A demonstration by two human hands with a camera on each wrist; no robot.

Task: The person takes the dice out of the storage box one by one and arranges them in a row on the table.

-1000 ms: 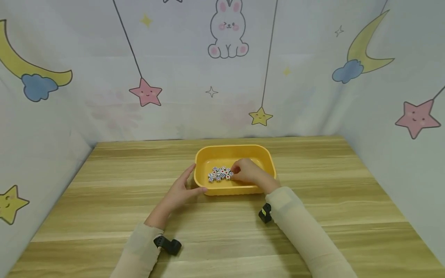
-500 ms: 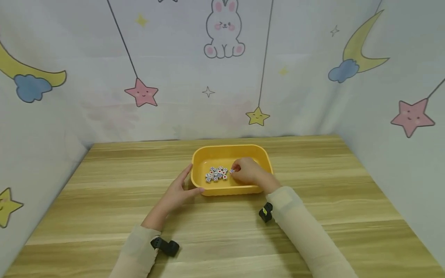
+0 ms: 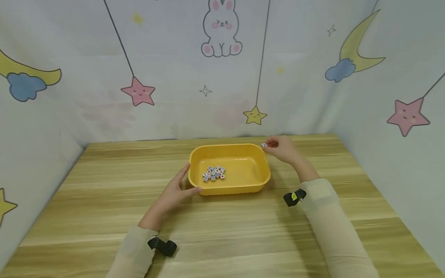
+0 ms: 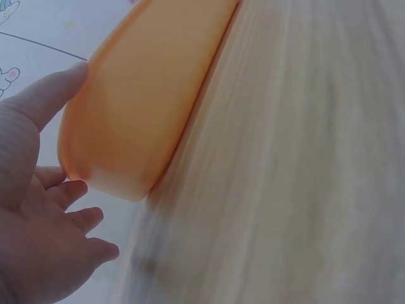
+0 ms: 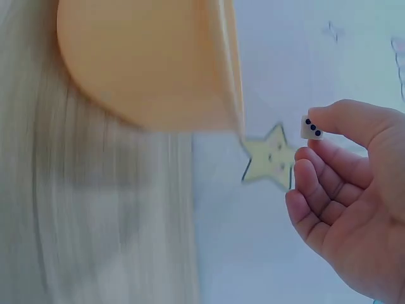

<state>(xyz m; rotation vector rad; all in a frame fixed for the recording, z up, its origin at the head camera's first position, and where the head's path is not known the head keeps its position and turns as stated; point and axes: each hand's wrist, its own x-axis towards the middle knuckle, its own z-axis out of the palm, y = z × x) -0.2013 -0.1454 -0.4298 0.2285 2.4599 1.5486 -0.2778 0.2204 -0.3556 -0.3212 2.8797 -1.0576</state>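
Small die [image 5: 312, 127] in a pinch

Right hand [image 3: 284, 149]: thumb and fingertip closed on it, near the far right corner of yellow tray [image 3: 231, 190]. Left hand [image 3: 174, 194]: spread wide, touching tray's left end. Clustered dice [image 3: 213, 174] inside.

wood-grain table [image 3: 222, 231] | white printed backdrop [image 3: 174, 46] behind it | winking rabbit [image 3: 221, 29] at top centre | pink star [image 3: 138, 92] below left of rabbit | yellow star [image 3: 255, 115] below right | yellow crescent [image 3: 352, 44] at right, blue cloud [image 3: 340, 70] overlapping it

The tray [image 3: 229, 190] is plain yellow, the dice [image 3: 213, 174] white dotted blue and red, the table [image 3: 229, 231] streaked tan.
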